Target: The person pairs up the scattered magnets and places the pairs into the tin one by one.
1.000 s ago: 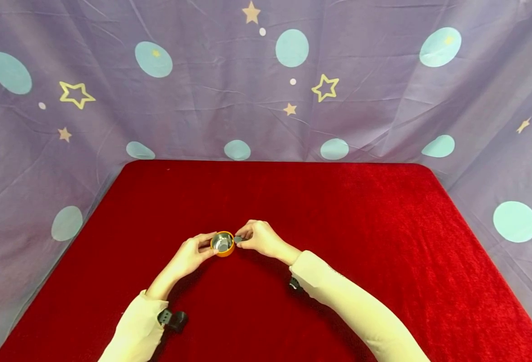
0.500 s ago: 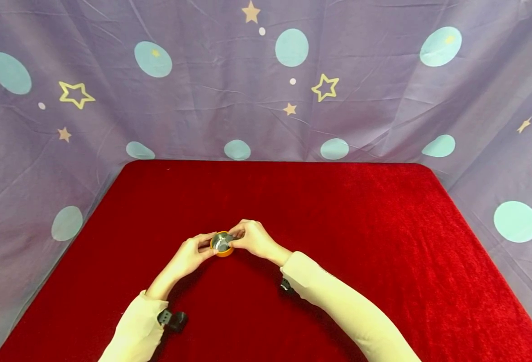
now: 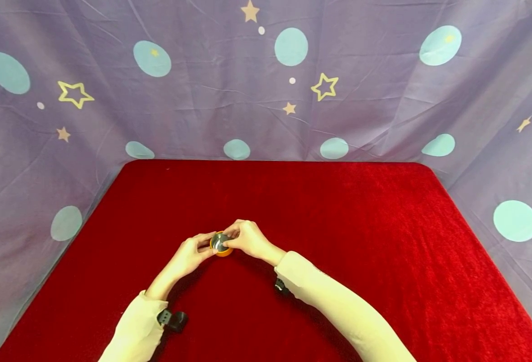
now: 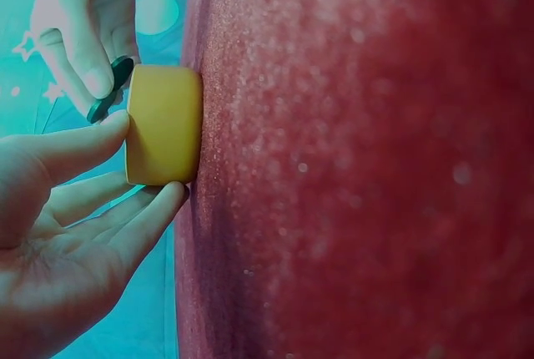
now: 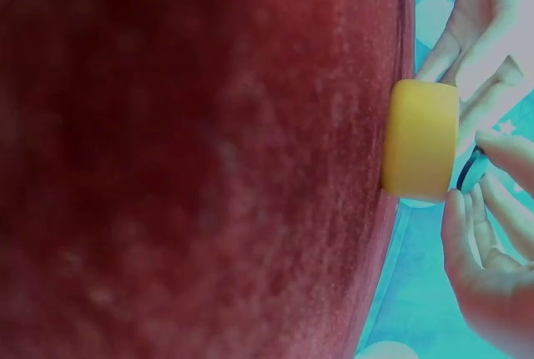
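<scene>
A small yellow-orange bowl (image 3: 223, 254) with a shiny metal inside stands upright on the red cloth. My left hand (image 3: 192, 255) grips it from the left, thumb at the upper rim and fingers along the far side, as the bowl wall (image 4: 164, 125) in the left wrist view shows. Between thumb and fingers my right hand (image 3: 251, 239) pinches a thin dark disc (image 4: 112, 92) at the bowl's mouth. The disc (image 5: 472, 169) is tilted over the opening in the right wrist view. In the head view the right fingers cover part of the bowl's rim and inside.
Red velvet cloth (image 3: 293, 201) covers the table on all sides of the bowl. Behind it hangs a purple curtain (image 3: 230, 75) with stars and ovals. A black wrist camera (image 3: 177, 321) sticks out from the left sleeve.
My right hand has moved left with the dark disc, from beside the bowl's right rim to over its opening. The left hand and the bowl have stayed in place.
</scene>
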`<state>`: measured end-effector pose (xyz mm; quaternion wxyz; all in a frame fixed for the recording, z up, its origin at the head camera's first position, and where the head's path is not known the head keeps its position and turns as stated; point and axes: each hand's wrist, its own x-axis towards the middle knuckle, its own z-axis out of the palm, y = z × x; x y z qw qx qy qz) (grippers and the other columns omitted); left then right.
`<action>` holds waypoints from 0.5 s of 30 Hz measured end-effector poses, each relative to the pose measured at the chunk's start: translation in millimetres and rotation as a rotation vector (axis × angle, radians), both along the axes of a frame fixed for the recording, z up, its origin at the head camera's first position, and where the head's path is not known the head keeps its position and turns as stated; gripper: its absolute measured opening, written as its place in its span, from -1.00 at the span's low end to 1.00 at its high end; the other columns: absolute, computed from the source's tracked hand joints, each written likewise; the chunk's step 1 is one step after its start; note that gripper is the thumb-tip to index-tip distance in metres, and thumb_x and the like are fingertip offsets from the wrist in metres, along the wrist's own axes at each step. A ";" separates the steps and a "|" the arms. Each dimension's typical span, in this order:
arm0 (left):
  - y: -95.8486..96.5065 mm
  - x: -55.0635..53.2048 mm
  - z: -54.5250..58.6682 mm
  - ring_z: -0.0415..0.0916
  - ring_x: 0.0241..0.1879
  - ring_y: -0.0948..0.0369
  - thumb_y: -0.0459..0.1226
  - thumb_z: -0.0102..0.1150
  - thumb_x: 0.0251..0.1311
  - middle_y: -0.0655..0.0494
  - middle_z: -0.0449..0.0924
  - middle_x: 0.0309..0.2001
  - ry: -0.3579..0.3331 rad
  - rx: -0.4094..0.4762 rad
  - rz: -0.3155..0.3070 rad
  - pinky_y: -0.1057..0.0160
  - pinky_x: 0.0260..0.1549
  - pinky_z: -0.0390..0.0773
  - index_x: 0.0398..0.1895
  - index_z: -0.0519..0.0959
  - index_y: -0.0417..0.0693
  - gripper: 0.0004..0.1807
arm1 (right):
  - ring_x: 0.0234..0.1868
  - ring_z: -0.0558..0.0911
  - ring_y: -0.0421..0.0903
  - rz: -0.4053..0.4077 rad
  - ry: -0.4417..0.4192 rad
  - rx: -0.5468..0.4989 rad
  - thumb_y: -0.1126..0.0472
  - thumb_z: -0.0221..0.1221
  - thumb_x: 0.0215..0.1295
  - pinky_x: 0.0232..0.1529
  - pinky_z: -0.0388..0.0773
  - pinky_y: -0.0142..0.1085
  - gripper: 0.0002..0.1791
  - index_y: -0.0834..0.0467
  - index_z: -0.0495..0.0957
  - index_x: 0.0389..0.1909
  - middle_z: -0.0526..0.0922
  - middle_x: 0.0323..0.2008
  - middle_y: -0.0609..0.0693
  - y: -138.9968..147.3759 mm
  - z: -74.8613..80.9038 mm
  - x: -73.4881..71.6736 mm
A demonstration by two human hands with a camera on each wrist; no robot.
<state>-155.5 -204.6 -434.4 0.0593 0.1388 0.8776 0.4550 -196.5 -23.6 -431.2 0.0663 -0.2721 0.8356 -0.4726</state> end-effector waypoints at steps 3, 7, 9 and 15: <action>-0.2 -0.6 -0.2 0.41 -0.03 -0.13 -0.43 0.14 0.05 -0.39 0.35 0.02 -0.005 0.001 -0.002 0.22 -0.18 0.51 0.08 0.28 -0.52 -0.48 | -0.41 0.54 -0.23 0.002 -0.015 -0.002 0.30 0.30 -0.06 -0.41 0.46 -0.54 -0.78 0.28 0.61 -0.33 0.56 -0.41 0.00 -1.4 0.3 -0.1; -0.6 -0.7 -0.3 0.41 -0.04 -0.14 -0.44 0.13 0.05 -0.39 0.35 0.02 -0.014 0.007 -0.001 0.23 -0.18 0.51 0.09 0.28 -0.52 -0.48 | -0.38 0.56 -0.22 0.018 -0.026 -0.011 0.30 0.29 -0.03 -0.39 0.48 -0.55 -0.75 0.31 0.60 -0.29 0.57 -0.34 0.05 -1.3 0.9 0.2; -0.8 -0.6 -0.4 0.42 -0.04 -0.13 -0.44 0.13 0.06 -0.40 0.34 0.02 -0.016 0.007 -0.001 0.23 -0.18 0.51 0.09 0.28 -0.52 -0.48 | -0.37 0.56 -0.21 0.024 -0.024 -0.014 0.29 0.28 -0.02 -0.38 0.48 -0.55 -0.75 0.30 0.59 -0.28 0.57 -0.33 0.06 -0.1 1.0 0.7; -1.3 -0.1 -0.4 0.44 -0.07 -0.13 -0.43 0.14 0.05 -0.39 0.36 0.01 -0.003 -0.012 0.007 0.22 -0.18 0.51 0.08 0.29 -0.51 -0.49 | -0.36 0.56 -0.19 0.030 -0.018 -0.039 0.29 0.28 -0.01 -0.37 0.48 -0.53 -0.76 0.29 0.60 -0.28 0.58 -0.35 0.05 9.5 5.5 3.4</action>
